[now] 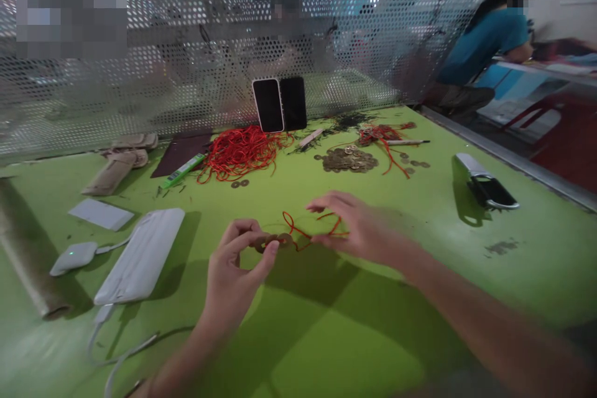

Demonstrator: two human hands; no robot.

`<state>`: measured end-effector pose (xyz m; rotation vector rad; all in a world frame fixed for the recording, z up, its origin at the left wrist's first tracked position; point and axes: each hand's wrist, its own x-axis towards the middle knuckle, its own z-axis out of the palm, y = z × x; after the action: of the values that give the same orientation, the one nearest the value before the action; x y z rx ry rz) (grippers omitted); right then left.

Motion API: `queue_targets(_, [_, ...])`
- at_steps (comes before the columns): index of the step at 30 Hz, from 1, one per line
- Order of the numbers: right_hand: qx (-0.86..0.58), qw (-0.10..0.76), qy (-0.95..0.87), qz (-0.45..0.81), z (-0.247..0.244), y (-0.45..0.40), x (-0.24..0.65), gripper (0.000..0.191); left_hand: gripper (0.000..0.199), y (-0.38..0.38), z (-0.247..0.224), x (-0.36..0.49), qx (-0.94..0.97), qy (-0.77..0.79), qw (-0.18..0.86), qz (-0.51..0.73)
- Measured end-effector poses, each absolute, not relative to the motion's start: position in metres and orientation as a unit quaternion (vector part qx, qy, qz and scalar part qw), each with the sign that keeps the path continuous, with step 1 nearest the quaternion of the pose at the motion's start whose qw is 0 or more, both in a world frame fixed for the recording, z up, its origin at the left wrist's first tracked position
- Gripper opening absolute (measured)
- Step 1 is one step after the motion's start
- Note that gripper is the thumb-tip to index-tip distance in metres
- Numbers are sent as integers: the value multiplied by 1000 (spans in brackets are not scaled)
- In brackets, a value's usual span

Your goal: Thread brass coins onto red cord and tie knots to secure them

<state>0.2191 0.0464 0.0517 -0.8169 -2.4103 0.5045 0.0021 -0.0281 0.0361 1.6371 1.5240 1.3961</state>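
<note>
My left hand (237,267) pinches a short row of overlapping brass coins (285,240) between thumb and fingers, low over the green table. A red cord (298,233) runs from the coins to the right, with a small loop standing up. My right hand (359,227) is beside that cord; its thumb and fingers are apart, and the cord's far part lies between them. Farther back are a pile of loose coins (349,159) and a heap of red cords (245,150). Two single coins (239,184) lie in front of the heap.
A white power bank (142,255) with cables, a white earphone case (74,258) and a cardboard tube (28,249) are at left. Two phones (269,106) lean on the perforated metal screen (186,74). A metal-framed object (485,183) lies right; a person (494,37) sits beyond.
</note>
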Motion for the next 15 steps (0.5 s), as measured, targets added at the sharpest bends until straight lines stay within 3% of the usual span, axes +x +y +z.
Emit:
queue_targets(2, [-264, 323, -892, 175, 49, 33, 203, 45, 6, -29, 35, 4, 612, 559, 251, 500])
queue_targets(6, [-225, 390, -882, 142, 42, 20, 187, 22, 6, -30, 35, 8, 629, 551, 266, 480])
queue_targets(15, [-189, 358, -906, 124, 41, 28, 198, 25, 7, -30, 36, 7, 631, 558, 298, 449])
